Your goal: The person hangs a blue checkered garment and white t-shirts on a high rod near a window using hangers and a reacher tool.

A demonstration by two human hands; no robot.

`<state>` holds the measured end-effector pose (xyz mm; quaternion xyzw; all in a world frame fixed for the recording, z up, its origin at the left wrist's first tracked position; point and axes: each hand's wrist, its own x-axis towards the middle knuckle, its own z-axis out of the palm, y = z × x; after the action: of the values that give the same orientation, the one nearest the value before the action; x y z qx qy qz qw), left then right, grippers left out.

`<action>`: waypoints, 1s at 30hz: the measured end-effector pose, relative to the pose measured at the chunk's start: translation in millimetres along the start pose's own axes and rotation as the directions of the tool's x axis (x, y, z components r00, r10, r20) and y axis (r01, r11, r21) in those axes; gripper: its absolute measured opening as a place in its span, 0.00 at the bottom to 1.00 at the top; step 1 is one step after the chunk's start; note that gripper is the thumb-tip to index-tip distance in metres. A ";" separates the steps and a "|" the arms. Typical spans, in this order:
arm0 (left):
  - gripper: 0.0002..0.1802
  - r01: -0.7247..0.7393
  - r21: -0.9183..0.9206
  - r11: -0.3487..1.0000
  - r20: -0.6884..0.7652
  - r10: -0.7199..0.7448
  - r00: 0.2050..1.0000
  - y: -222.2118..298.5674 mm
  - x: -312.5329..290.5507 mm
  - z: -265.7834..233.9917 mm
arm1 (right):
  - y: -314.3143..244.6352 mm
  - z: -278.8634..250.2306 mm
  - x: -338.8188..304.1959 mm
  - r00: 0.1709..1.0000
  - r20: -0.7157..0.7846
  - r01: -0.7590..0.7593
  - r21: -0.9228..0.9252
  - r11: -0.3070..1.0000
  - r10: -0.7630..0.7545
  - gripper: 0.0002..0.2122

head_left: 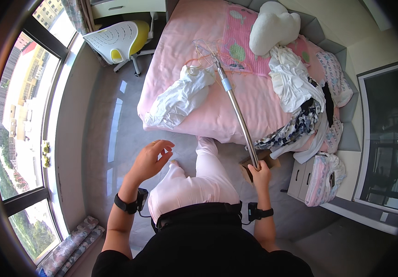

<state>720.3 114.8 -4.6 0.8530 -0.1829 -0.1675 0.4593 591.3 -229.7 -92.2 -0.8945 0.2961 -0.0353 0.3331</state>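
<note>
My right hand (261,174) is closed around the lower end of a long metal telescopic pole (239,113) with a pale blue collar near its top. The pole slants up and away over the bed, and its far tip meets a tangle of thin coloured wire hangers (202,50). Whether the hangers hang from the tip or lie on the bed, I cannot tell. My left hand (153,159) is in the air left of my knees, loosely curved, holding nothing. Beyond it, a crumpled white garment (180,99) lies at the bed's near left corner.
The bed (171,51) has pink covers, a white cloud-shaped cushion (273,28) and piled clothes (296,78). A white and yellow chair (120,39) stands at far left by the window (23,115). Right of me are an open cardboard box (247,171) and a bedside cabinet (298,177).
</note>
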 end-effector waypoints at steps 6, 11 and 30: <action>0.10 0.237 0.016 0.971 0.135 -0.237 0.962 -69.6 122.4 37.8 | 42.6 50.8 156.2 0.988 0.154 -0.009 0.034 0.999 0.004 0.11; 0.12 0.508 0.123 0.852 0.145 -0.522 0.841 -138.7 204.6 70.8 | 56.0 90.7 287.0 0.959 0.282 -0.028 -0.013 1.000 0.031 0.12; 0.28 0.744 -0.562 0.361 -0.012 -0.903 0.429 -216.7 304.9 131.7 | 113.0 162.6 465.0 0.702 0.462 -0.427 -0.336 0.840 0.542 0.04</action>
<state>962.2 -11.5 -292.3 0.6974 0.4019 -0.2758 0.5254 958.7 -461.6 -350.3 -0.7859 0.4177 0.3374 0.3066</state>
